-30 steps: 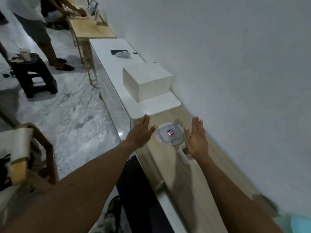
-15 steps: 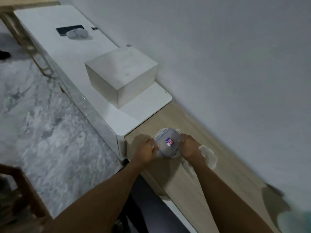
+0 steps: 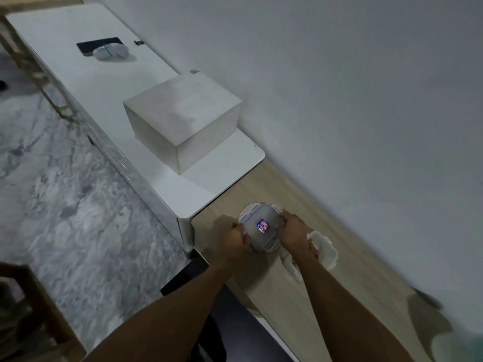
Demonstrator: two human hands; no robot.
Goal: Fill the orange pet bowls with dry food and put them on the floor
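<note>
1. One round lidded container (image 3: 261,241), grey-white, with a red-and-blue sticker (image 3: 263,226) on its top. It sits on the pale wooden tabletop (image 3: 366,270), between your two hands.
2. Your left hand (image 3: 235,237) is on the container's left side, its grip curled round the rim.
3. Your right hand (image 3: 294,231) is on the container's right side, its grip clamped over the edge with the fingers bent.
4. One second white container (image 3: 325,248) stands just right of the round one. Your right hand and forearm partly hide it, and its contents cannot be told.
5. One white cabinet (image 3: 109,82) runs beyond and left of the container along the wall (image 3: 339,87). Its near end meets the tabletop's end.
6. One white box (image 3: 180,118) stands on the cabinet, beyond the container and well apart from it.
7. One dark flat device (image 3: 91,45) lies far beyond the container on the cabinet, with a white rounded item (image 3: 111,52) overlapping its edge.
8. The grey marble floor (image 3: 65,192) lies left of the container, below the cabinet's front.
</note>
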